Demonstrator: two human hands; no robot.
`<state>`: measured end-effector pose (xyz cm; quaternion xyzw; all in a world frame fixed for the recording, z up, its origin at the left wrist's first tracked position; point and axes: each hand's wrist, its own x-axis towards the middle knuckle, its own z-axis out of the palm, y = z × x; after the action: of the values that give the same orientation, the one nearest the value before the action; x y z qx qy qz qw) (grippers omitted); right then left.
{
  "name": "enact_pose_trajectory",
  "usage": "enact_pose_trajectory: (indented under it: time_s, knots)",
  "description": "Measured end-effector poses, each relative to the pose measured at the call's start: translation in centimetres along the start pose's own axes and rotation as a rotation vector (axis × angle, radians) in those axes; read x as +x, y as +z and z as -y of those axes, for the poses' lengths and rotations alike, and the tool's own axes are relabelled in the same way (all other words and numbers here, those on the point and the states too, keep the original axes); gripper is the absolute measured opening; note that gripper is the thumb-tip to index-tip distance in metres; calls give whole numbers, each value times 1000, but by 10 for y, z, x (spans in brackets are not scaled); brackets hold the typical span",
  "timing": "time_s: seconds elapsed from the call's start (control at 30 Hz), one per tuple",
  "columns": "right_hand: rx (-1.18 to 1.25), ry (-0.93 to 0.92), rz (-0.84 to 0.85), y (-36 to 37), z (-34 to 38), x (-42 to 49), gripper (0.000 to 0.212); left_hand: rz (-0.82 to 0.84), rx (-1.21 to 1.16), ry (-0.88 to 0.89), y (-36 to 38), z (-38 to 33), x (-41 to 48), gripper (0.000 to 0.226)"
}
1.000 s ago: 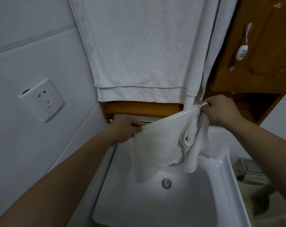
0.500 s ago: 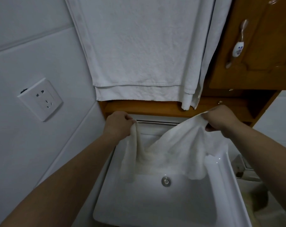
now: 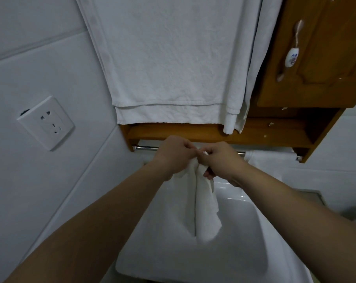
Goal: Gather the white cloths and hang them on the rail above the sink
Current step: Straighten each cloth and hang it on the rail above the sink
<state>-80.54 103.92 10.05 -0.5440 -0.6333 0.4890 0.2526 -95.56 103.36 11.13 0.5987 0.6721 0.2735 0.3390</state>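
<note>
A small white cloth (image 3: 205, 211) hangs folded lengthwise over the white sink (image 3: 244, 252). My left hand (image 3: 176, 154) and my right hand (image 3: 221, 160) are side by side, both pinching its top edge just in front of the chrome rail (image 3: 146, 148). Another white cloth (image 3: 268, 158) is draped over the right end of that rail. The rail sits under a wooden shelf (image 3: 193, 130).
A large white towel (image 3: 169, 58) hangs down the wall above the shelf. A wooden cabinet door (image 3: 319, 48) with a ceramic handle is at the upper right. A wall socket (image 3: 46, 122) sits on the tiled wall at the left.
My hands, held apart with the cloth spread between them, have come together, so the cloth now hangs doubled and narrow. They have risen closer to the rail.
</note>
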Motion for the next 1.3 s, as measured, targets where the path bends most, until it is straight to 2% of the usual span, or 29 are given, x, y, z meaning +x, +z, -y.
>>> enact_pose_trajectory:
  time_s: [0.2, 0.5, 0.73, 0.8, 0.9, 1.03, 1.17, 1.3]
  knots:
    - [-220, -50, -93, -6, -4, -2, 20, -11, 117, 23, -5, 6, -6, 15]
    - [-206, -43, -190, -32, -9, -6, 20, -29, 76, -56, -23, 29, -4, 9]
    - [-223, 9, -184, -39, -15, -5, 22, 185, 209, -27, -15, 34, -11, 10]
    - [-227, 40, -181, -39, -19, -3, 20, 194, 213, -8, -12, 35, -12, 12]
    - [-217, 62, -204, -39, -26, -3, 8, 128, 52, -26, -10, 37, -9, 10]
    - [-224, 31, -237, -25, -25, -10, 8, 41, -202, -110, -1, 37, -5, 9]
    - [-136, -22, -213, -7, -18, -16, 9, 30, -392, -122, 12, 26, -6, 9]
    - [-45, -12, -162, 3, -13, -19, 4, 78, -439, -104, 21, 15, -8, 5]
